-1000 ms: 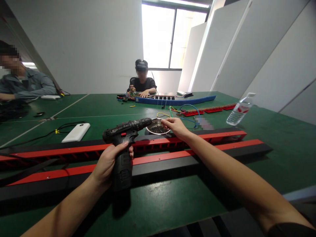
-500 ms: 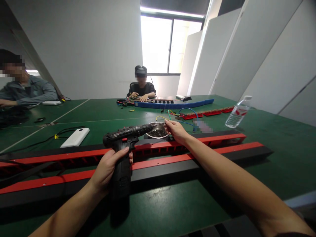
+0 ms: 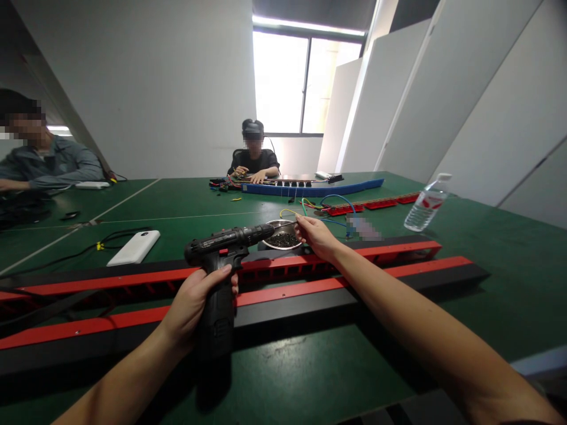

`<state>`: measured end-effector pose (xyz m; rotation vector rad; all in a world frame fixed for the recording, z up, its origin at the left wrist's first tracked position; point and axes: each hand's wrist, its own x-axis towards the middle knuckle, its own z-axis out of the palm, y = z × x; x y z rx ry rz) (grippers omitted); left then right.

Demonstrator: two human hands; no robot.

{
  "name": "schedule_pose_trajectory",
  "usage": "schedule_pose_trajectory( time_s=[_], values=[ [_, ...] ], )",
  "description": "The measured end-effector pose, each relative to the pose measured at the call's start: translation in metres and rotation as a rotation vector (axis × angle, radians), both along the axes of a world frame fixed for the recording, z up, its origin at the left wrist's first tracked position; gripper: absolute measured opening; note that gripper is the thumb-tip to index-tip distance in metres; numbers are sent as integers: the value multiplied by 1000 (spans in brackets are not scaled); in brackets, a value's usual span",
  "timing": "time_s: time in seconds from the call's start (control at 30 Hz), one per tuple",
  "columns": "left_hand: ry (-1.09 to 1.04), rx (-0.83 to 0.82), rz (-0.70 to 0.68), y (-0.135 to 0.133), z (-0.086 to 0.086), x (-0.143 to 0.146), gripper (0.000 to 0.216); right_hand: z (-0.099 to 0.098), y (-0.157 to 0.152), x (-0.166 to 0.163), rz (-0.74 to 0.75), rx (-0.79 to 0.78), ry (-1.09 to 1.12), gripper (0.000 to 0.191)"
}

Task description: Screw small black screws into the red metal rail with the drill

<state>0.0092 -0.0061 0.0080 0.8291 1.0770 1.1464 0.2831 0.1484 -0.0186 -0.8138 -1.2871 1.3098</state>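
My left hand [image 3: 195,301] is wrapped round the grip of a black cordless drill [image 3: 221,260], held upright with its bit pointing right. My right hand [image 3: 315,235] reaches forward with fingers pinched at the tip of the drill bit, right above a small metal bowl [image 3: 280,236] of dark screws. What the fingers pinch is too small to name. Both hands hover over two long red and black rails [image 3: 310,283] that lie across the green table [image 3: 283,366].
A white power bank [image 3: 135,247] with a black cable lies at the left. A plastic water bottle [image 3: 424,204] stands tilted at the right. Coloured wires [image 3: 328,205], red strips and a blue rail lie beyond. Two other people sit at the far side and far left.
The view has tipped slightly. My right hand has shifted a little left from the bowl's rim to the drill bit's tip. The left hand keeps its hold on the drill.
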Motion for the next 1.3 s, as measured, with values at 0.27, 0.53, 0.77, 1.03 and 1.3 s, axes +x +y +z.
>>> schedule_pose_trajectory(
  time_s=[0.27, 0.53, 0.77, 1.03, 1.3],
  values=[
    [8, -7, -6, 1, -1, 0, 16, -1, 0, 0, -19, 40, -39, 48],
    [35, -13, -11, 0, 0, 0, 17, -1, 1, 1, -84, 155, -143, 50],
    [47, -22, 9, -3, 6, 2, 15, 5, -3, 3, -167, 282, -311, 56],
    [15, -39, 30, 0, 8, 4, 11, 4, -3, 3, -141, 286, -304, 55],
    [-1, -36, -15, 1, 3, 0, 14, 3, -2, 3, -133, 276, -288, 54]
  ],
)
